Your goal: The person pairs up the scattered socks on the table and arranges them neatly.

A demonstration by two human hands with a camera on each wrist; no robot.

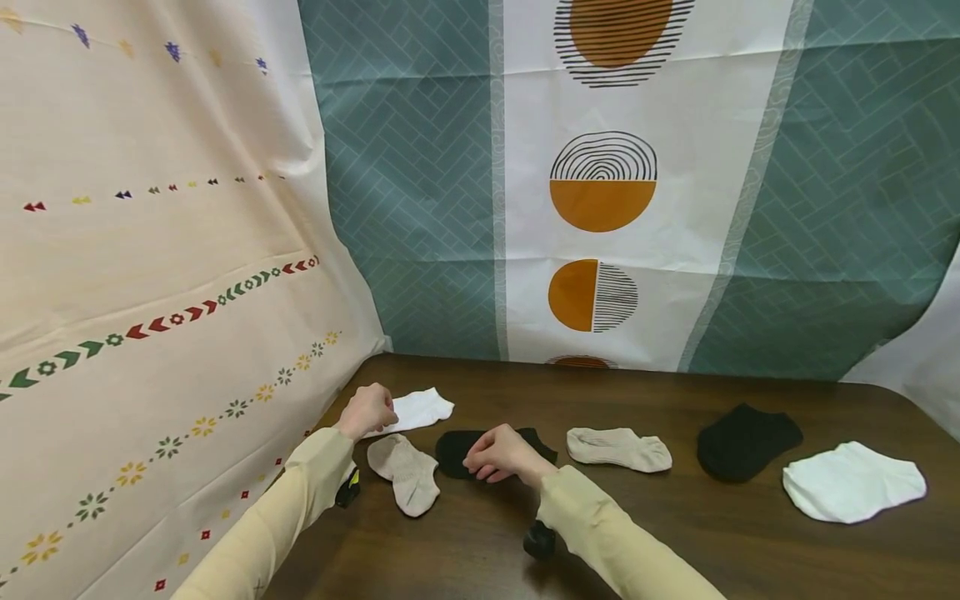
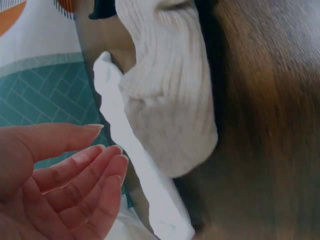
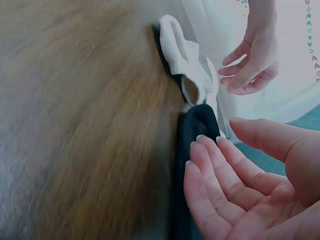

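Observation:
In the head view my left hand [image 1: 367, 411] hovers over the near end of a white sock [image 1: 422, 409], beside a beige sock [image 1: 408, 475]. The left wrist view has that hand [image 2: 75, 185] with fingers loosely bent and nothing in them, the beige sock [image 2: 170, 100] and white sock [image 2: 135, 155] beside it. My right hand [image 1: 504, 454] is over a black sock [image 1: 453, 454], partly covering it. In the right wrist view its fingers [image 3: 225, 185] are relaxed beside the black sock [image 3: 187, 150], holding nothing; whether the fingertips touch it I cannot tell.
On the brown wooden table [image 1: 465, 550] another beige sock [image 1: 618, 448] lies right of my right hand. Farther right are a second black sock [image 1: 747, 442] and a second white sock [image 1: 853, 482]. Patterned cloths hang behind the table [image 1: 412, 167] and at its left [image 1: 150, 250].

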